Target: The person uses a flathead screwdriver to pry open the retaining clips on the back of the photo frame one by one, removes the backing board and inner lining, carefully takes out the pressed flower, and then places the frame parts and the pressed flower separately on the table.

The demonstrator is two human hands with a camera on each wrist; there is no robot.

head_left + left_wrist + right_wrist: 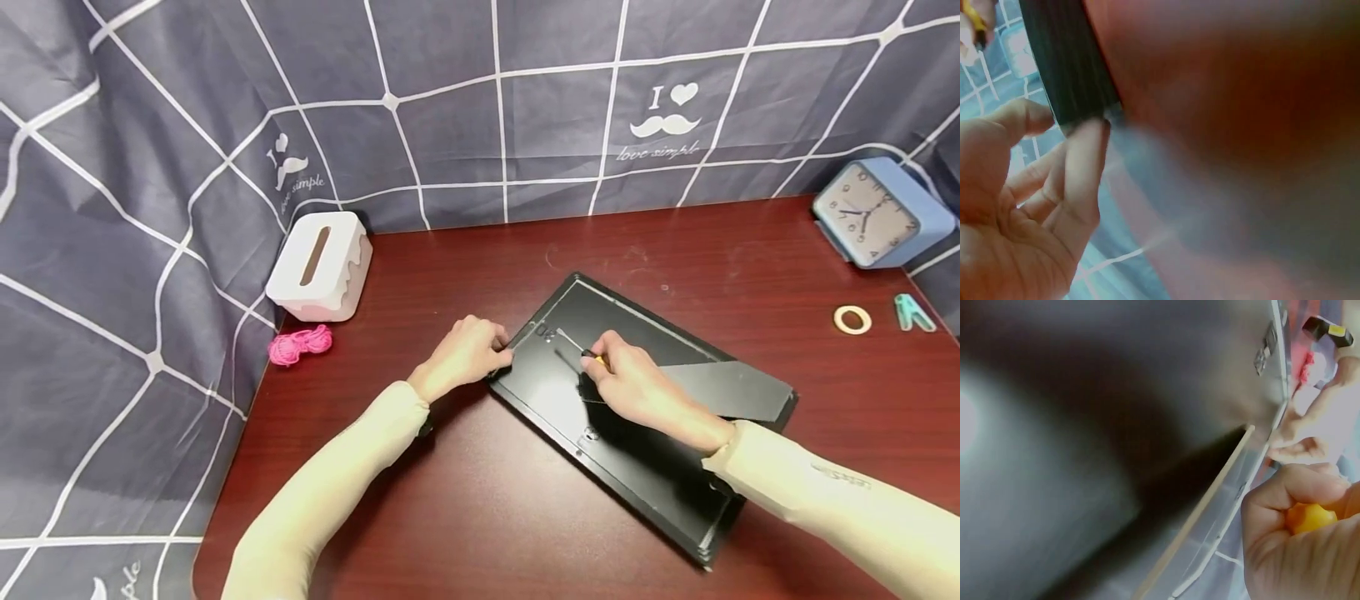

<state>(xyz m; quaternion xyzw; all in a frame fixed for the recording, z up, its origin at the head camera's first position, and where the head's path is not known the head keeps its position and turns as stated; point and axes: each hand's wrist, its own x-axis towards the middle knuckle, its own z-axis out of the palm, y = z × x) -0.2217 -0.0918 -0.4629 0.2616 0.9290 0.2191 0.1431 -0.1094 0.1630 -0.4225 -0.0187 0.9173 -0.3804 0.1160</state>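
A black picture frame [540, 392] lies back side up on the table, turned at an angle, with its stand flap [720, 387] raised from the backing. My left hand [468, 350] pinches the frame's left end; in the left wrist view the thumb [1032, 119] and a finger [1085, 156] sit on either side of the dark edge. In my right hand [637, 383] is a screwdriver with a yellow and black handle [1311, 517]. Its metal shaft [572, 342] points toward a small metal hanger [546, 333] near the frame's left end. The palm hides most of the handle.
At the back left stands a white tissue box [322, 267], with pink yarn [300, 344] in front. On the right are a blue alarm clock [873, 212], a pale ring [852, 308] and a teal clip [912, 312]. A grey checked curtain [450, 142] hangs behind the table.
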